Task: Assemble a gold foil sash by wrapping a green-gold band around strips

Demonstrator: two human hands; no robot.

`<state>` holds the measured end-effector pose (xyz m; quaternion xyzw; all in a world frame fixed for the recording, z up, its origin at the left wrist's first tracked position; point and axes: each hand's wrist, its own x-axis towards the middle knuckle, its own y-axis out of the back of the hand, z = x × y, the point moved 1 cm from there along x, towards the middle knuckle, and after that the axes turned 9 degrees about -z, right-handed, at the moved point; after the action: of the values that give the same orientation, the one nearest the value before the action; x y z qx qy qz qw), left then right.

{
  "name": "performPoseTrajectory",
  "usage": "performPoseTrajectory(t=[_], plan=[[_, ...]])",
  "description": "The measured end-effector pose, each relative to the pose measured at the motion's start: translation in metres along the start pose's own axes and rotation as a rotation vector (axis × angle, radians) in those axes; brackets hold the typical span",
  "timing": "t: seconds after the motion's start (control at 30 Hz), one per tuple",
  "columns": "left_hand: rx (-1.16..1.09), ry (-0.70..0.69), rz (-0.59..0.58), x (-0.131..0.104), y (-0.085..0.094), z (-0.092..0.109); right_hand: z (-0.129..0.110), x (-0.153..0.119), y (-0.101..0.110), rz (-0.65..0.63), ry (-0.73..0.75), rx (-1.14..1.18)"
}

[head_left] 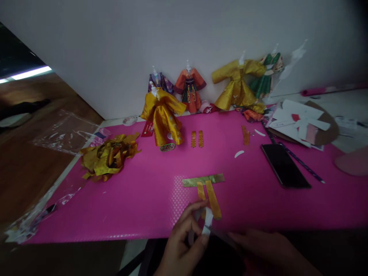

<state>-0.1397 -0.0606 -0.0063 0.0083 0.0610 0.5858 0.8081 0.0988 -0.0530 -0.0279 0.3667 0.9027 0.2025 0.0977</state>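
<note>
At the table's near edge, my left hand [186, 237] pinches a curled white strip [208, 218] between thumb and fingers. My right hand [258, 245] is dim and blurred. It is closed on what looks like a pair of scissors [221, 234], whose grey blades reach to the strip just above my left thumb. Beyond my left fingers lie two narrow gold fabric strips [213, 200], side by side. Their far ends meet a wider green-gold band [202, 180] lying crosswise on the pink table [129, 207].
Several small dressed doll forms, one in a gold robe [162, 115], stand along the wall. Crumpled gold fabric scraps [110, 157] lie at left. Two small decorated strips [197, 139] lie mid-table. A phone [284, 165], a pencil [301, 163] and white paper pieces [299, 119] are at right.
</note>
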Motion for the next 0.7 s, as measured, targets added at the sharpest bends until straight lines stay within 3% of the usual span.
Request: performPoseTrajectory(t=[0.43,0.7], plan=[[0.016,0.060,-0.017,-0.003,0.001,-0.003,0.007,0.000,-0.024,0.127,-0.069,0.148],[0.012,0.060,-0.017,-0.004,0.002,-0.004,0.009,0.000,-0.025,0.104,-0.079,0.078]])
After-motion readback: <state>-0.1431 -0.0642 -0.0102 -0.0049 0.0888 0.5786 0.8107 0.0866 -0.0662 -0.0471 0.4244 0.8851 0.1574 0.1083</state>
